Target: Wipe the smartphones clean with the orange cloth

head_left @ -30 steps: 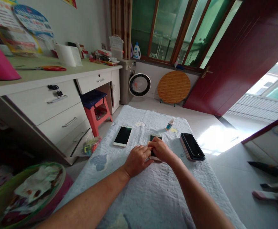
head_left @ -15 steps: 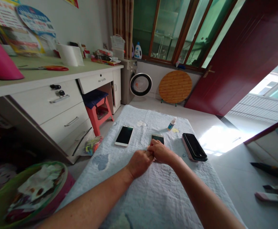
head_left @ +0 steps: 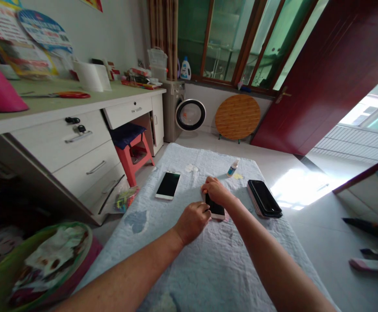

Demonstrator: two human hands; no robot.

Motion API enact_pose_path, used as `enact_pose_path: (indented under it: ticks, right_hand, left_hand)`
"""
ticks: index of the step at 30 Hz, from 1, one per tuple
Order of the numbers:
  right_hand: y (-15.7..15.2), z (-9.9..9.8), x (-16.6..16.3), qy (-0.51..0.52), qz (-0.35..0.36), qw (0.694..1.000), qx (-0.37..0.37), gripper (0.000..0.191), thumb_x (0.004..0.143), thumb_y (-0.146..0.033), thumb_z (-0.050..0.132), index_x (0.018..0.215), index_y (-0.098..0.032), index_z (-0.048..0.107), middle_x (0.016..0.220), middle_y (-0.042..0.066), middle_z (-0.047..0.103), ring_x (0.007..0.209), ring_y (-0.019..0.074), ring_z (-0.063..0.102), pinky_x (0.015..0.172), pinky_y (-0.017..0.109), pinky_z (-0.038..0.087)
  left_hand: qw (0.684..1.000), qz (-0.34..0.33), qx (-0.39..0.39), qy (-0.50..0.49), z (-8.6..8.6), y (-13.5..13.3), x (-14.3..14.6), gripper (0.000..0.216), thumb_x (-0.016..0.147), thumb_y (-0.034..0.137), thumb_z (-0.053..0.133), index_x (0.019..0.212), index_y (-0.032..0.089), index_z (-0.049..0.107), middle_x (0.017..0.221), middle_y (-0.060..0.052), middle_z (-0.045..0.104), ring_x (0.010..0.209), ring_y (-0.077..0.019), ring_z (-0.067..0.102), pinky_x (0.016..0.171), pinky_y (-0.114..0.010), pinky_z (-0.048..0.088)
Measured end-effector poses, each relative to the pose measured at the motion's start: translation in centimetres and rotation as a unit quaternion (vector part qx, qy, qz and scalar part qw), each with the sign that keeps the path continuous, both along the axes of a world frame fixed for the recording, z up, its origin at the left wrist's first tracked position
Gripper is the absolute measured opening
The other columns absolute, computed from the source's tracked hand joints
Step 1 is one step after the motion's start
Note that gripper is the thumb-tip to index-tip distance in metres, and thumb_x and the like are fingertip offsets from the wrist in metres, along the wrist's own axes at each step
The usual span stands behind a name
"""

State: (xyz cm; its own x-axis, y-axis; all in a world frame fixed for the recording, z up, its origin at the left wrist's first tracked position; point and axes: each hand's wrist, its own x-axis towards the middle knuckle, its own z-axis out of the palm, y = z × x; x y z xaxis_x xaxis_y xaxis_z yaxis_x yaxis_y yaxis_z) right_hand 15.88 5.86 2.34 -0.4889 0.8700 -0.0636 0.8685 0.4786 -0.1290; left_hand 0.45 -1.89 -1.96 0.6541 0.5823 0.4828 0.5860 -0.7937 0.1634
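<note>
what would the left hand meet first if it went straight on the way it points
Likely the phone partly under the right hand; the left hand may already touch its edge, though depth is unclear.

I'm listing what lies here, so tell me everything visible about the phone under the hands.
The phone lies flat, screen up, on the pale blue cloth. Its visible screen is dark and looks glassy, with a pale band along the near end. The left hand touches its left side; the right hand hides its far end.
</note>
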Motion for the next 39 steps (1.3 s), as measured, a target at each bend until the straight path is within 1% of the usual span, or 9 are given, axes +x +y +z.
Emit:
enact_pose_path:
  ticks: [4, 11, 15, 18, 24, 28, 33, 36, 39]
  right_hand:
    - [1.7, 0.4, -0.1, -0.036, -0.018, 0.999, 0.001, 0.029, 0.093, -0.016, 0.043, 0.094, -0.018, 0.072, 0.099, 0.01, 0.058, 0.089, 0.0174, 0.052, 0.087, 0.028, 0.034]
    - [3.2, 0.4, -0.3, -0.04, -0.052, 0.998, 0.006, 0.029, 0.092, -0.017, 0.043, 0.095, -0.017, 0.072, 0.094, 0.011, 0.062, 0.09, 0.0188, 0.056, 0.084, 0.027, 0.036]
    - [3.2, 0.3, -0.1, -0.039, -0.085, 0.996, 0.013, 0.03, 0.09, -0.014, 0.043, 0.099, -0.017, 0.071, 0.098, 0.012, 0.063, 0.088, 0.0192, 0.059, 0.08, 0.027, 0.038]
    - [3.1, 0.0, 0.7, -0.038, -0.11, 0.993, 0.018, 0.03, 0.088, -0.013, 0.044, 0.101, -0.016, 0.071, 0.101, 0.013, 0.064, 0.089, 0.0204, 0.06, 0.08, 0.028, 0.038]
    - [3.1, -0.3, 3.3, -0.033, -0.154, 0.987, 0.015, 0.027, 0.086, -0.014, 0.047, 0.094, -0.012, 0.073, 0.097, 0.015, 0.067, 0.09, 0.0212, 0.061, 0.078, 0.027, 0.04]
    - [2.5, -0.6, 4.6, -0.012, -0.185, 0.982, 0.022, 0.028, 0.085, -0.011, 0.045, 0.09, -0.012, 0.073, 0.092, 0.012, 0.069, 0.093, 0.0193, 0.06, 0.079, 0.025, 0.039]
    - [0.8, -1.1, 4.6, 0.018, -0.244, 0.969, 0.038, 0.029, 0.085, -0.01, 0.043, 0.093, -0.009, 0.071, 0.092, 0.014, 0.07, 0.089, 0.0185, 0.061, 0.075, 0.024, 0.039]
    - [-1.0, -1.0, 4.1, 0.035, -0.27, 0.961, 0.038, 0.03, 0.089, -0.014, 0.041, 0.092, -0.009, 0.07, 0.09, 0.015, 0.07, 0.084, 0.0184, 0.062, 0.07, 0.024, 0.038]
    - [-3.0, -0.5, 3.7, 0.051, -0.28, 0.958, 0.023, 0.03, 0.091, -0.021, 0.042, 0.087, -0.013, 0.071, 0.084, 0.012, 0.072, 0.077, 0.0169, 0.063, 0.064, 0.024, 0.036]
  left_hand:
    - [1.0, -0.008, -0.025, 0.0, -0.4, 0.1, 0.1, 0.004, 0.085, 0.016, 0.064, 0.085, 0.016, 0.06, 0.096, -0.006, 0.067, 0.091, -0.0193, 0.063, 0.081, -0.033, 0.051]
    - [0.999, 0.008, -0.039, 0.034, 0.7, -0.2, 0.3, 0.006, 0.084, 0.017, 0.065, 0.082, 0.016, 0.06, 0.091, -0.006, 0.066, 0.088, -0.0205, 0.062, 0.077, -0.033, 0.052]
    - [0.998, 0.009, -0.044, 0.038, 0.8, -0.4, 0.3, 0.005, 0.085, 0.017, 0.064, 0.083, 0.015, 0.061, 0.093, -0.007, 0.066, 0.089, -0.0208, 0.061, 0.078, -0.033, 0.052]
    - [0.998, 0.008, -0.045, 0.037, 0.8, -0.4, 0.4, 0.004, 0.086, 0.018, 0.062, 0.084, 0.015, 0.061, 0.094, -0.007, 0.067, 0.09, -0.0212, 0.061, 0.079, -0.033, 0.052]
    - [0.996, 0.014, -0.057, 0.06, 1.1, -0.5, 0.6, 0.01, 0.089, 0.02, 0.058, 0.08, 0.016, 0.061, 0.088, -0.006, 0.065, 0.087, -0.0213, 0.06, 0.076, -0.033, 0.052]
    - [0.996, 0.012, -0.055, 0.067, 1.2, -0.6, 0.5, 0.014, 0.091, 0.019, 0.054, 0.079, 0.016, 0.06, 0.086, -0.005, 0.063, 0.086, -0.0206, 0.059, 0.075, -0.032, 0.051]
    - [0.996, 0.017, -0.049, 0.068, 1.1, -0.7, 0.5, 0.016, 0.091, 0.017, 0.051, 0.077, 0.017, 0.058, 0.083, -0.005, 0.062, 0.084, -0.0196, 0.058, 0.073, -0.031, 0.05]
    - [0.997, 0.019, -0.043, 0.065, 1.0, -0.7, 0.6, 0.016, 0.092, 0.018, 0.051, 0.077, 0.017, 0.058, 0.083, -0.005, 0.062, 0.084, -0.02, 0.058, 0.072, -0.031, 0.05]
    - [0.997, 0.026, -0.041, 0.067, 1.0, -0.8, 0.6, 0.017, 0.092, 0.019, 0.051, 0.077, 0.017, 0.058, 0.083, -0.005, 0.061, 0.084, -0.0204, 0.057, 0.071, -0.031, 0.049]
